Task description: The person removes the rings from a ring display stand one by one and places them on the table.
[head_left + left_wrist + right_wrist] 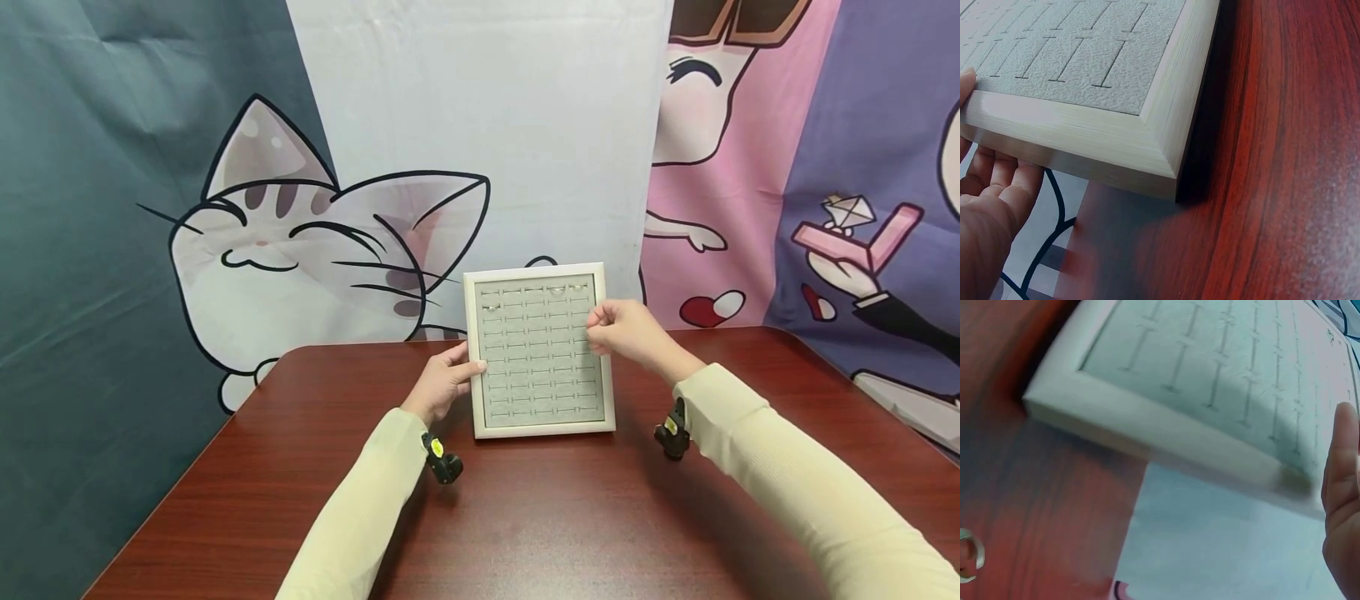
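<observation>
A ring display board (542, 358) with a pale frame and grey slotted padding leans upright on the table. Along its top rows sit a few rings, one at the upper left (491, 307) and two near the upper right corner (577, 287). My left hand (444, 385) grips the board's left edge, thumb on the front and fingers behind. My right hand (624, 330) is at the board's right edge, fingertips drawn together over the padding below the top rows; I cannot tell whether they pinch a ring. In the right wrist view a finger (1342, 469) overlaps the frame.
A loose ring (975, 556) lies on the reddish-brown table (525, 517), at the left of the right wrist view. Behind the table hangs a cartoon-printed cloth (487, 100). Each wrist wears a small black camera, on the left (442, 460) and right (672, 431).
</observation>
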A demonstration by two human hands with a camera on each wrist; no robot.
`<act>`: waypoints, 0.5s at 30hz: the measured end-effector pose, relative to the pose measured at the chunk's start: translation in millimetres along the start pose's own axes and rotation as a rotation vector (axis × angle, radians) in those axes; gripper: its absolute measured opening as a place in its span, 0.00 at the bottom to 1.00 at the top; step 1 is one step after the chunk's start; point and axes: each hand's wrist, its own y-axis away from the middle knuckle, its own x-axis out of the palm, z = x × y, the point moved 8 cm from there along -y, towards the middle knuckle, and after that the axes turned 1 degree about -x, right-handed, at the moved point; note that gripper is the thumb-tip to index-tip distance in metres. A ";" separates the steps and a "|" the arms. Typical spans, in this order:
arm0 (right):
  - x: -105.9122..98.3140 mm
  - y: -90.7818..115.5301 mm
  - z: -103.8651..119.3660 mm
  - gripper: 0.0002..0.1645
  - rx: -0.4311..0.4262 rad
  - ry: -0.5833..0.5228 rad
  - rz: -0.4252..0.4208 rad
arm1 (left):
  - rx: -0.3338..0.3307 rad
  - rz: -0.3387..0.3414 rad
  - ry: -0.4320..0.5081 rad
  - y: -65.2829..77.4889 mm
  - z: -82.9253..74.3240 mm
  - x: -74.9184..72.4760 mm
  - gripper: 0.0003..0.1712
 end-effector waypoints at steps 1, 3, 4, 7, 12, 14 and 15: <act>0.6 -2.7 2.1 0.06 -0.002 0.001 -0.005 | -0.001 0.001 0.000 0.1 0.1 0.0 0.29; 1.8 -7.6 6.1 0.07 -0.006 0.014 -0.016 | -0.004 0.002 0.000 -0.2 0.6 -0.1 0.28; 2.1 -9.3 8.7 0.07 -0.011 0.030 -0.024 | -0.005 0.003 0.000 -0.1 0.5 -0.1 0.28; 2.0 -14.0 16.2 0.07 -0.014 0.064 -0.059 | -0.008 0.004 0.002 -0.2 0.3 -0.1 0.28; 0.9 -21.5 27.0 0.08 -0.017 0.052 -0.105 | 0.000 0.000 -0.003 -0.1 -0.1 -0.6 0.29; 0.7 -24.8 29.8 0.08 -0.016 0.035 -0.114 | 0.004 -0.001 -0.002 -0.3 -0.1 -0.7 0.29; 0.5 -26.1 31.0 0.08 -0.014 0.033 -0.120 | 0.005 -0.001 -0.003 -0.2 -0.1 -0.7 0.29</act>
